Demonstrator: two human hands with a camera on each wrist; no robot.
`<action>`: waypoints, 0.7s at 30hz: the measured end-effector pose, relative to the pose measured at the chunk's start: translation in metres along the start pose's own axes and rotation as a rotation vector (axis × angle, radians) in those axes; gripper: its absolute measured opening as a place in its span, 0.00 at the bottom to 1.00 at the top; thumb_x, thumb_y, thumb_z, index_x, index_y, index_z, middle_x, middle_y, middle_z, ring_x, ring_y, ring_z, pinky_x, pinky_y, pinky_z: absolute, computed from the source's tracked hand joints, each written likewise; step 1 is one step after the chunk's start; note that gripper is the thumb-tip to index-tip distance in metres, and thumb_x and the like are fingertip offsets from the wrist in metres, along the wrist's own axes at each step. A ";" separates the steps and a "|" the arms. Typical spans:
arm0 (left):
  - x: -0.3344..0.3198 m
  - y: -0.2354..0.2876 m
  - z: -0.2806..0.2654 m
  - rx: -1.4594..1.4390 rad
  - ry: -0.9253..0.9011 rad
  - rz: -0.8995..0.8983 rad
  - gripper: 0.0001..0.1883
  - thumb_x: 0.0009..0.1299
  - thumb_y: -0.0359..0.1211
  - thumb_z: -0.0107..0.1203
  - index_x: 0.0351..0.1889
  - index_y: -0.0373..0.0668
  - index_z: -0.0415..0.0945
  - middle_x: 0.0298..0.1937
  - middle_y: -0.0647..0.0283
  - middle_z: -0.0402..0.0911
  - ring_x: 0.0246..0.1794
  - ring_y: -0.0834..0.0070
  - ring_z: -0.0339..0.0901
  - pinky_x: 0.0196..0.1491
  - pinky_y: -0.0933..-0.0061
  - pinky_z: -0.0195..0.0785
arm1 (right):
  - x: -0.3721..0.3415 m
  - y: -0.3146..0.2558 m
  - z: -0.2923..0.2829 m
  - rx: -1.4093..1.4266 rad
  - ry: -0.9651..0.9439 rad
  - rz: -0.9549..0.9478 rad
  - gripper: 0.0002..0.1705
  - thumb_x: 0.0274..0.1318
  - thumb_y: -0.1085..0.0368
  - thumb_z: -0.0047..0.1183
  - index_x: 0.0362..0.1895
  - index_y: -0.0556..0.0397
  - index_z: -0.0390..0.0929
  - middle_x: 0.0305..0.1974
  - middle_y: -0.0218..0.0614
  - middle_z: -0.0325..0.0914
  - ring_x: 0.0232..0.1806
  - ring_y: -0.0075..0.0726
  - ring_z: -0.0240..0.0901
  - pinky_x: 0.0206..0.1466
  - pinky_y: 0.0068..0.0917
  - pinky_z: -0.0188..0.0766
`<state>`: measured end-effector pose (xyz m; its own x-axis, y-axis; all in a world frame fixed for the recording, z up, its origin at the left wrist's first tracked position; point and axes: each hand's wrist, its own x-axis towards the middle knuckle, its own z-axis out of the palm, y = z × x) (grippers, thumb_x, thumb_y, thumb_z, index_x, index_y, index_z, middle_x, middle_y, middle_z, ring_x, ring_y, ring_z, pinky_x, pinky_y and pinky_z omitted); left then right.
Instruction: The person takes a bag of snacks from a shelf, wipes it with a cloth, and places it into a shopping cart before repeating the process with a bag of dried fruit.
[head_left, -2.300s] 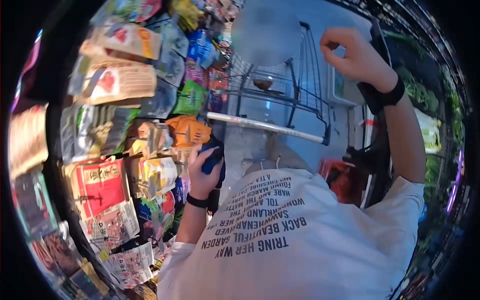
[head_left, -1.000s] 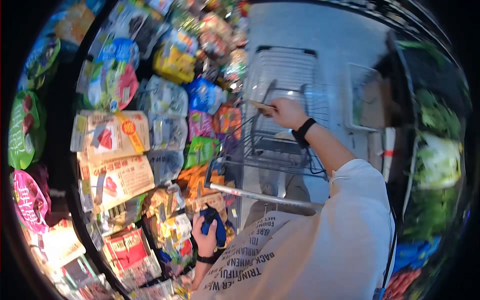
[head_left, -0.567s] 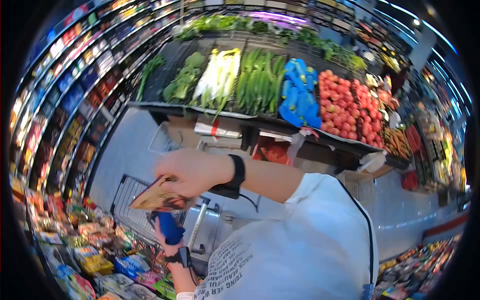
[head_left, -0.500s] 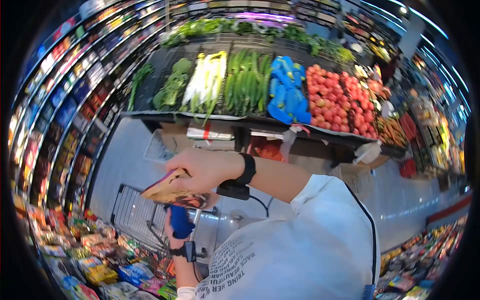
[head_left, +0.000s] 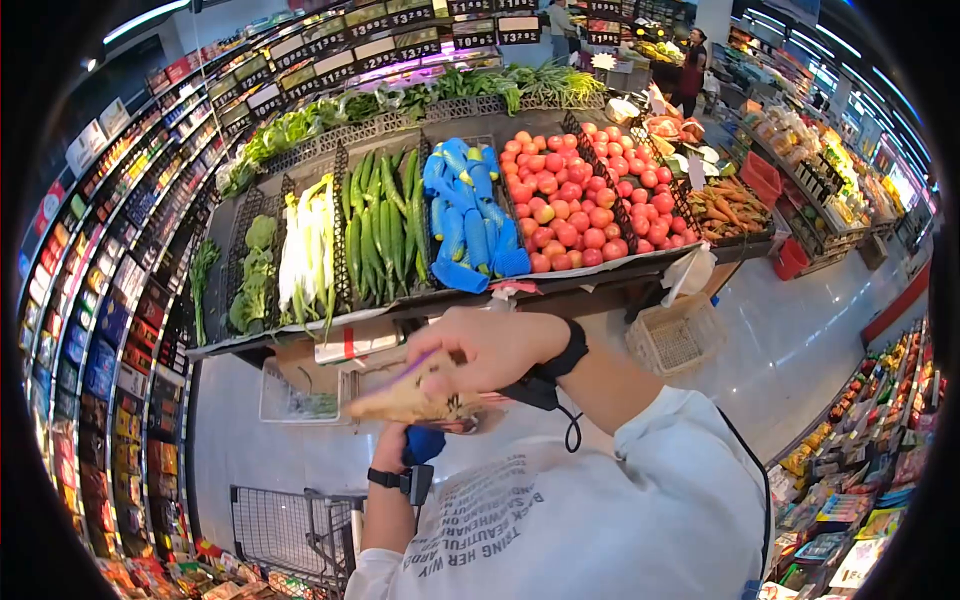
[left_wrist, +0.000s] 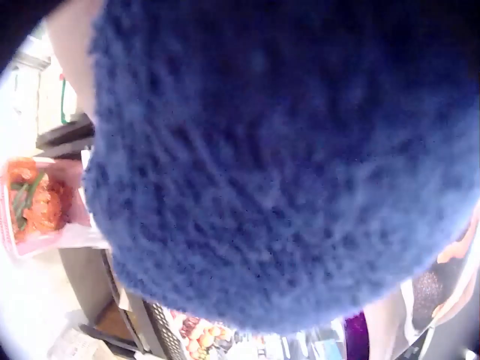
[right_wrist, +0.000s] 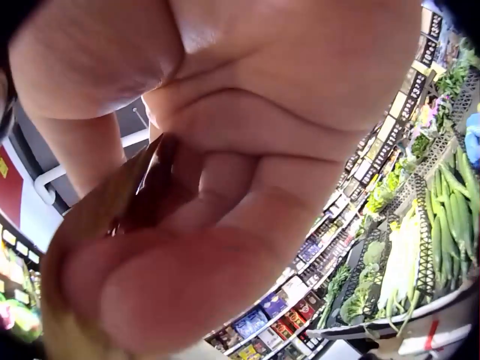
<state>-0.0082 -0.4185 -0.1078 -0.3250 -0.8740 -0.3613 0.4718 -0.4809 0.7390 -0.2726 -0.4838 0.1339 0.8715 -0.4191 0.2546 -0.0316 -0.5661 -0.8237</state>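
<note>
In the head view, my right hand [head_left: 490, 350] pinches a tan packet [head_left: 405, 398] with a purple edge, in front of the white shirt. The right wrist view shows that hand's [right_wrist: 255, 127] fingers curled round the packet [right_wrist: 56, 292]. Below the packet, my left hand [head_left: 390, 443] holds a fuzzy dark-blue thing [head_left: 424, 445]; its fingers are mostly hidden behind the packet. That blue thing [left_wrist: 277, 172] fills most of the left wrist view.
A wire shopping cart [head_left: 290, 530] stands at lower left. Ahead is a produce stand with cucumbers [head_left: 382, 230], blue-netted produce [head_left: 470, 220] and tomatoes [head_left: 565, 205]. Crates [head_left: 675, 335] sit beneath it. Packed shelves [head_left: 110, 340] line the left; a person [head_left: 692, 70] stands far back.
The view has swung from the snack shelf to the produce stand. My right hand, earlier without the packet, now has it and is above my left hand. The cart appears further left and lower.
</note>
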 end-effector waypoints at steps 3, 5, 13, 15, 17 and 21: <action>0.036 0.000 0.043 0.196 -0.342 0.131 0.33 0.69 0.38 0.62 0.69 0.36 0.65 0.63 0.55 0.77 0.58 0.65 0.78 0.62 0.66 0.71 | -0.015 0.046 -0.032 -0.019 0.326 0.003 0.21 0.62 0.54 0.58 0.49 0.58 0.77 0.32 0.41 0.78 0.32 0.32 0.76 0.34 0.34 0.72; 0.051 -0.008 0.055 0.178 -0.303 0.064 0.36 0.70 0.39 0.62 0.73 0.40 0.59 0.66 0.57 0.73 0.63 0.68 0.74 0.65 0.67 0.68 | -0.029 0.072 -0.047 0.002 0.405 0.146 0.20 0.62 0.55 0.58 0.49 0.59 0.77 0.31 0.41 0.78 0.31 0.32 0.76 0.31 0.34 0.72; 0.070 -0.017 0.062 -0.334 -0.347 -0.188 0.40 0.73 0.60 0.48 0.72 0.38 0.61 0.62 0.47 0.76 0.52 0.53 0.81 0.54 0.54 0.78 | -0.044 0.162 -0.048 -0.037 0.652 0.586 0.15 0.61 0.65 0.60 0.46 0.63 0.78 0.35 0.36 0.81 0.38 0.24 0.76 0.43 0.27 0.74; 0.062 -0.008 0.066 -0.320 -0.276 -0.126 0.37 0.75 0.57 0.48 0.71 0.39 0.61 0.60 0.49 0.77 0.52 0.57 0.82 0.51 0.57 0.79 | -0.037 0.171 -0.038 -0.024 0.695 0.558 0.14 0.61 0.66 0.59 0.46 0.63 0.78 0.35 0.36 0.82 0.38 0.24 0.77 0.43 0.27 0.74; 0.050 0.007 0.070 -0.062 -0.209 -0.028 0.34 0.76 0.53 0.49 0.71 0.39 0.61 0.59 0.51 0.78 0.52 0.60 0.82 0.51 0.59 0.80 | -0.024 0.190 -0.018 0.150 0.785 0.463 0.12 0.64 0.67 0.58 0.48 0.62 0.78 0.39 0.34 0.82 0.40 0.23 0.78 0.45 0.25 0.75; 0.029 0.030 0.047 -0.003 -0.104 0.098 0.27 0.78 0.44 0.51 0.70 0.43 0.62 0.58 0.57 0.78 0.49 0.68 0.83 0.47 0.67 0.81 | 0.022 0.168 0.021 0.653 0.719 0.334 0.19 0.68 0.61 0.57 0.57 0.60 0.74 0.46 0.34 0.82 0.46 0.24 0.77 0.50 0.28 0.75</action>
<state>-0.0424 -0.4552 -0.0697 -0.3602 -0.9050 -0.2263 0.5079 -0.3937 0.7662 -0.2484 -0.5731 -0.0091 0.3608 -0.9322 0.0281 0.2409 0.0640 -0.9684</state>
